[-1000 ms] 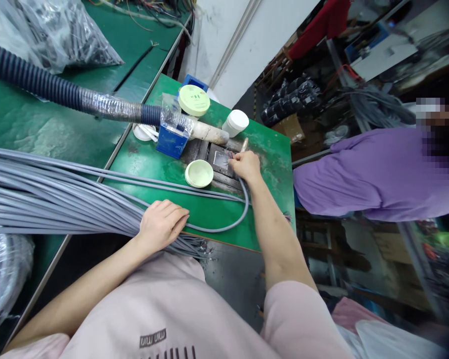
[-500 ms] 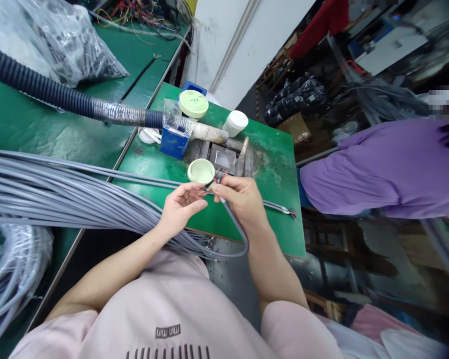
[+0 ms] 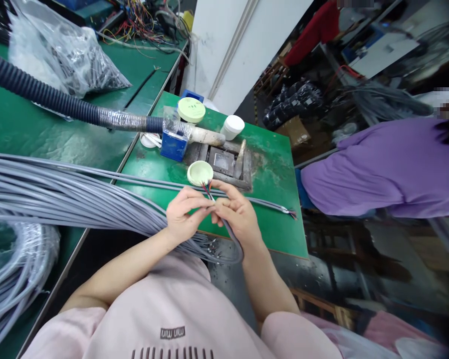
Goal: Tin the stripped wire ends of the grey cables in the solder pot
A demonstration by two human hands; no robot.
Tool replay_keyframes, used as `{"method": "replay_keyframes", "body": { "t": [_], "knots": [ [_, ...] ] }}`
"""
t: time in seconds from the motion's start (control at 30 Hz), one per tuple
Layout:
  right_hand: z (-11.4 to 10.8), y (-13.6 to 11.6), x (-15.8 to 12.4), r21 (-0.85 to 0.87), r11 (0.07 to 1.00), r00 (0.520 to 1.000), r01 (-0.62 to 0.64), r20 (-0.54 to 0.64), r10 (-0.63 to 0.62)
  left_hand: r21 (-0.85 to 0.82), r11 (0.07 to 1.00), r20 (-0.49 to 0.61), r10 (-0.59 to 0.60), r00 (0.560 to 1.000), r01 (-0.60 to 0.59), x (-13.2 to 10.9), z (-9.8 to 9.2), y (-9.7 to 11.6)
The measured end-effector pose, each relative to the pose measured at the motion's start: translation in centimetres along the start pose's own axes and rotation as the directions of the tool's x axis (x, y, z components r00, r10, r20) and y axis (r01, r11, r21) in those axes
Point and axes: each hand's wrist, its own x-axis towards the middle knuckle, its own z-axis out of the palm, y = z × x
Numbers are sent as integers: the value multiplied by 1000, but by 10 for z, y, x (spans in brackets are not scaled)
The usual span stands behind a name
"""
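A grey cable (image 3: 233,238) loops up into my right hand (image 3: 238,212), which is closed around it near its stripped end. Thin coloured wires (image 3: 207,188) fan out from that end, pointing away from me. My left hand (image 3: 187,213) meets the right one, its thumb and fingers pinched on the cable end at the base of the wires. Just beyond the wires is an open pale-green tub (image 3: 200,172). Behind it stands a square metal pot (image 3: 222,162) with a shiny surface inside a dark frame.
Many grey cables (image 3: 78,199) run in from the left across the green table (image 3: 273,164). A black corrugated hose (image 3: 78,108) reaches over a blue block (image 3: 173,145). A white jar (image 3: 233,127) and a green lid (image 3: 191,109) stand behind. A person in purple (image 3: 374,169) is at the right.
Both hands have come slightly nearer to me. The left fingers, earlier apart beside the wires, are now pinched at the cable end. The coloured wires now point up and away.
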Motion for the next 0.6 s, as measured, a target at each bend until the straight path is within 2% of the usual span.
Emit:
{"method": "replay_keyframes", "body": {
  "t": [0.03, 0.1, 0.13, 0.17, 0.23, 0.27, 0.3, 0.37, 0.47, 0.6],
  "knots": [
    [1, 2, -3, 24, 1000, 1000, 14, -19, -13, -38, 999, 5, -36, 999, 36, -2, 2, 0],
    [4, 7, -7, 59, 997, 998, 41, -53, -38, -193, 957, 13, -220, 975, 218, -7, 7, 0],
    [5, 9, -8, 73, 996, 997, 50, -68, -45, -283, 897, 65, -335, 940, 339, -9, 9, -1],
    [6, 11, -9, 84, 995, 996, 54, -78, -47, -356, 812, 158, -436, 886, 463, -11, 11, -1],
    [6, 13, -11, 70, 997, 998, 35, -58, -31, -411, 641, 353, -545, 761, 649, -14, 13, 0],
    [5, 13, -12, 29, 999, 999, 22, -33, -21, -411, 589, 398, -570, 718, 696, -15, 13, 0],
    [3, 12, -12, -37, 999, 1000, 22, -18, -23, -412, 563, 407, -589, 698, 716, -16, 12, 1],
    [-4, 8, -10, -215, 974, 996, 68, -48, -80, -416, 559, 380, -609, 696, 717, -17, 8, 4],
    [-8, -5, -5, -434, 883, 958, 179, -127, -256, -374, 547, 433, -611, 663, 749, -20, 3, 6],
    [1, -18, 1, -514, 821, 942, 248, -70, -328, -325, 528, 512, -599, 616, 784, -25, 2, 6]
  ]
}}
